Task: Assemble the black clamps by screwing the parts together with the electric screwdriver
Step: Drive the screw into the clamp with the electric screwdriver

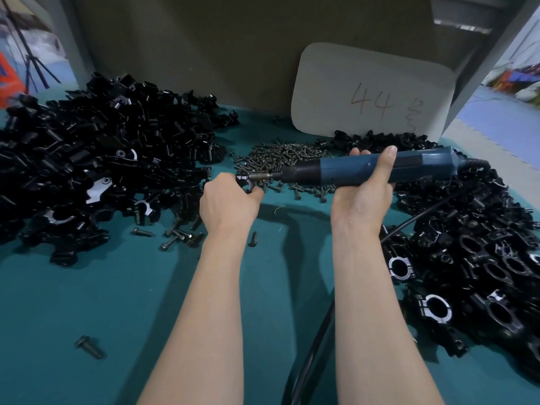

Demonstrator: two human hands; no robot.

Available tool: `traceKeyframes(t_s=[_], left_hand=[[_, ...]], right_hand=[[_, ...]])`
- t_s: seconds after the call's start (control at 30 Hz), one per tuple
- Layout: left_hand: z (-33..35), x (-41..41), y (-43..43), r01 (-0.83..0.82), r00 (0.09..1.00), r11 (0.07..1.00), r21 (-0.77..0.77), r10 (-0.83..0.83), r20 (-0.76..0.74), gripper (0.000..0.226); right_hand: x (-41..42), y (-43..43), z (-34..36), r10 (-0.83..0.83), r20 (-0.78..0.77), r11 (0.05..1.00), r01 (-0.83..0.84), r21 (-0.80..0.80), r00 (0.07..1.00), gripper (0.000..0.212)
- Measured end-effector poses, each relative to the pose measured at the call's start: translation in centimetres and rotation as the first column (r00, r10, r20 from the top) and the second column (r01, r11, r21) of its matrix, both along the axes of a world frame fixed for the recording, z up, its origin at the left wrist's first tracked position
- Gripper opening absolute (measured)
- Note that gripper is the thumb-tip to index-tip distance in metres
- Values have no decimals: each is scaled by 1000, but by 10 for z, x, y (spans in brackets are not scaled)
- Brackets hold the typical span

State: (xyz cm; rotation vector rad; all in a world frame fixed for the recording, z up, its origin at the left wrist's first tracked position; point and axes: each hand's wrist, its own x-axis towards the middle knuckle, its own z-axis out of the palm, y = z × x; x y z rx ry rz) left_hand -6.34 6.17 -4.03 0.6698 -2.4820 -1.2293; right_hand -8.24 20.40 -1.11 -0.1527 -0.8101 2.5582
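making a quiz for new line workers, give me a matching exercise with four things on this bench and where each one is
Things:
1. electric screwdriver
2. black clamp at the screwdriver's tip
3. heap of screws
4. white card marked 44

Places:
A. leaning on the back wall
B. gripped by the right hand
C. held by the left hand
D. lying on the green table, beyond both hands

Pairs: 1-B, 2-C, 3-D, 4-A
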Motion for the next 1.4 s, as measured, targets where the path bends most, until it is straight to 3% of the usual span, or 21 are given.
traceKeyframes(t_s=[0.13,0.37,0.5,0.67,0.97,1.1,1.23,1.4], left_hand=[[-1,0,1,7,1000,1000,20,-7,23,21],[0,0,-3,22,994,995,96,-32,107,25],[0,2,-10,83,976,981,174,-115,187,24],[0,0,-11,133,952,972,194,-180,249,26],[5,-3,-10,140,949,972,186,-185,253,22],[4,-5,-10,142,942,961,238,-205,265,23],[1,-8,-11,138,953,960,246,-196,230,22],[-2,-7,-10,166,934,953,254,-234,269,24]], right_hand=[[2,-1,2,14,-29,1000,-13,18,999,15],[6,-2,3,154,-114,988,-150,42,981,46],[8,-2,3,228,-129,973,-224,48,965,41],[8,2,3,211,-105,978,-210,18,972,58],[11,5,15,234,-163,972,-230,44,958,35],[14,3,21,233,-169,971,-218,103,958,47],[14,4,21,231,-166,972,-220,81,959,44],[16,6,25,295,-257,950,-255,180,920,65]])
